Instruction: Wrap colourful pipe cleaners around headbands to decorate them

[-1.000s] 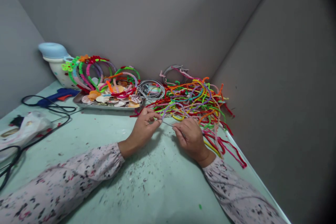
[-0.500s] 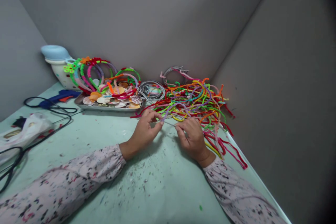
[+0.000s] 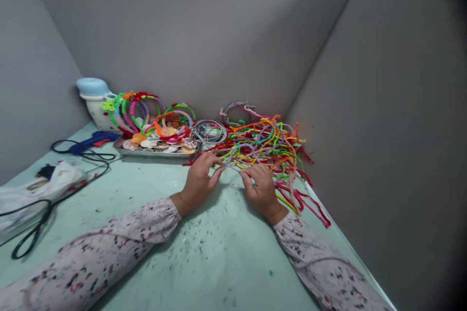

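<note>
Pinching one thin grey strand [image 3: 232, 168]: left hand [image 3: 202, 176], right hand [image 3: 260, 188]; beyond, one tray [image 3: 156, 154]

The pale green counter [image 3: 233, 262] is strewn with dark specks, and one bright green scrap [image 3: 271, 272] lies near its front. Along the back stand a white bottle [image 3: 98, 112] with a blue lid and a shallow metal tray [image 3: 156, 154], then a grey wire coil [image 3: 197, 131] and a tangled heap of pipe cleaners [image 3: 262, 143]. At left lie a blue glue gun [image 3: 85, 144], a looping black cord [image 3: 80, 187] and a white plastic bag [image 3: 65, 175]
</note>
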